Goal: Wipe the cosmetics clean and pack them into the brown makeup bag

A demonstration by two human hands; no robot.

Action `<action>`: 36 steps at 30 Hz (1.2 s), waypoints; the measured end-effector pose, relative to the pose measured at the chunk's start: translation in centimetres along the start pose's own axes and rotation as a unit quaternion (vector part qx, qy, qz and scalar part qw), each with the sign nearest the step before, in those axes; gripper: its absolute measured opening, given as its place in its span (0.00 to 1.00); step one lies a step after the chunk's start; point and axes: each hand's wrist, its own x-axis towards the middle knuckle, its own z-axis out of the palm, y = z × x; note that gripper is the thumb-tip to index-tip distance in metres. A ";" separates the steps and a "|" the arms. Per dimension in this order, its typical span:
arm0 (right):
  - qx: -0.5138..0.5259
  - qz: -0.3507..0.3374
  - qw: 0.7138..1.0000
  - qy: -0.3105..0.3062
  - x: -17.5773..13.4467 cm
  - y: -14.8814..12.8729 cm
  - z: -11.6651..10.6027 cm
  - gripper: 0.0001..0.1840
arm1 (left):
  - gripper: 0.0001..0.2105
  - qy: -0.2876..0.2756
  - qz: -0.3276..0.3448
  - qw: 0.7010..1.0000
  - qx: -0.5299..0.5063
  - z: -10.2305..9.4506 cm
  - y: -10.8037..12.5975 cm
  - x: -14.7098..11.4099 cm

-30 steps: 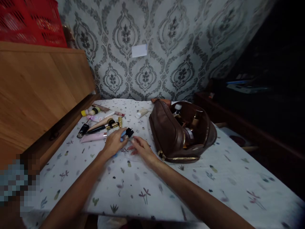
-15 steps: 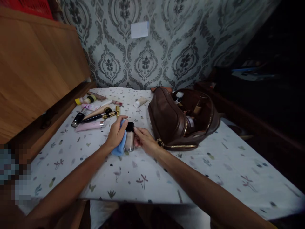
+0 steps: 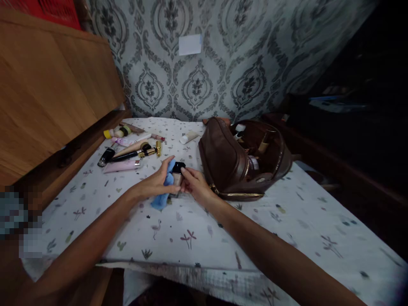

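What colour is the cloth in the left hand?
The cloth is light blue; it shows in the head view.

That bottle (image 3: 177,179), beige below a black cap, is held cap-up between the left hand (image 3: 159,180) and right hand (image 3: 195,182); I see the cloth (image 3: 160,200), blue, crumpled, bunched against its side.

It looked to me like someone's home: ornate wallpaper (image 3: 197,85) rose at twelve o'clock, a wooden cabinet (image 3: 57,85) at ten, makeup (image 3: 128,148) at nine on a flamingo-print cloth (image 3: 210,250).
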 end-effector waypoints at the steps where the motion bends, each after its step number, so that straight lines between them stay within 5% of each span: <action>1: 0.000 -0.001 1.000 0.005 0.1 0.1 0.0 0.28 | 0.48 -0.039 -0.012 0.999 -0.004 -0.5 -0.1 -0.5; 4: 0.004 -0.002 1.000 0.018 0.2 0.2 0.0 0.28 | 0.44 -0.094 -0.043 0.995 -0.013 -1.6 -0.4 -1.3; 15: 0.028 0.008 0.999 0.012 -1.0 -1.1 0.6 0.22 | 0.45 0.039 -0.046 0.995 0.076 -0.8 -0.3 -0.7; 24: 0.012 0.026 0.998 -0.065 -0.9 -0.7 0.7 0.25 | 0.50 0.041 0.035 0.997 0.054 0.2 -0.1 -0.6; 30: 0.024 0.076 0.994 -0.070 -0.8 -1.1 0.2 0.27 | 0.32 0.075 0.052 0.990 0.104 0.1 -0.4 -0.4; 36: 0.070 0.080 0.994 -0.040 -0.8 -1.3 0.0 0.25 | 0.18 0.023 0.061 0.996 0.064 0.3 0.1 -0.4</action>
